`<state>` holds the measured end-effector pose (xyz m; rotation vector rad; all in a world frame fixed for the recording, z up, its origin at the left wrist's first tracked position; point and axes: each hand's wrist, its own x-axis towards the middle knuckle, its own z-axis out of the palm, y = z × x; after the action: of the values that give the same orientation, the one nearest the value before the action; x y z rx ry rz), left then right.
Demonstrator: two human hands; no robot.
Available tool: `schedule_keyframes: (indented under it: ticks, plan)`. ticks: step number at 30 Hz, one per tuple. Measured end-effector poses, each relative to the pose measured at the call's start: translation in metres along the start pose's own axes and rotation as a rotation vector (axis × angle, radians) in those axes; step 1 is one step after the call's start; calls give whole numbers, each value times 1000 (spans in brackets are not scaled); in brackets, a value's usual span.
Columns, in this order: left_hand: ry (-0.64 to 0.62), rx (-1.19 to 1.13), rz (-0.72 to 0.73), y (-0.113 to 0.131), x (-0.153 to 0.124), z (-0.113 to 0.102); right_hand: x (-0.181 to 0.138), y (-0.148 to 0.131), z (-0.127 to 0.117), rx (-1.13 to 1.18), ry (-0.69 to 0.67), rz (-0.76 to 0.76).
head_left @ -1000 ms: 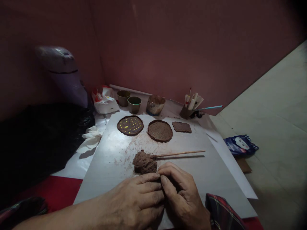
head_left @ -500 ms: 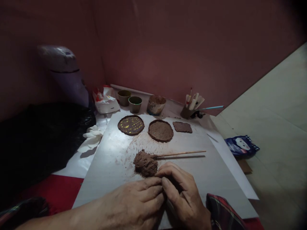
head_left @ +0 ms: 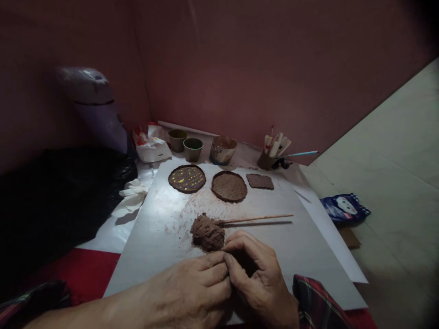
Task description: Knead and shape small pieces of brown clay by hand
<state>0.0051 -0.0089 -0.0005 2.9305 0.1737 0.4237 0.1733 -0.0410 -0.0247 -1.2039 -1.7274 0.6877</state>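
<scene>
Both hands meet at the near edge of a grey board (head_left: 157,228). My left hand (head_left: 192,288) and my right hand (head_left: 255,274) have curled fingers pressed together, closed on something small that I cannot make out. Just beyond the fingertips lies a rough lump of brown clay (head_left: 207,232), with a thin wooden stick (head_left: 257,219) resting against it and pointing right. Farther back on the board lie a round clay disc with yellow dots (head_left: 187,178), a plain round disc (head_left: 229,186) and a small clay rectangle (head_left: 259,181).
Two small cups (head_left: 185,142), a smeared bowl (head_left: 222,149) and a holder of tools (head_left: 272,151) line the wall. A white packet (head_left: 151,145) and crumpled glove (head_left: 132,194) lie left. Black plastic (head_left: 58,196) fills the left; a blue packet (head_left: 345,206) lies on the floor right.
The hands have shifted slightly left and the fingers have rubbed against each other. The clay lump, stick and discs have not moved.
</scene>
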Motion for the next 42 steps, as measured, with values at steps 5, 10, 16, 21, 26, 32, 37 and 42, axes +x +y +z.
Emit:
schedule_keyframes:
  ticks: [5,10,16,21,26,32,37,42]
  plan:
    - [24,43,-5,-1,1,1,2,1,-1,21,6,31]
    - [64,11,-17,-1,0,3,2,-1,-2,26,3,26]
    - [52,9,-32,3,0,-2,4,-3,-2,40,9,26]
    - [23,24,-44,-2,1,10,5,-4,-2,50,37,46]
    - [14,2,31,-8,1,11,5,-6,-4,67,-4,44]
    - [57,14,-51,-2,1,-6,1,0,-2,59,8,51]
    - [87,40,13,-4,-4,-8,-2,0,-3,85,105,78]
    - [166,95,-11,-9,-8,-3,-2,-2,-5,106,91,98]
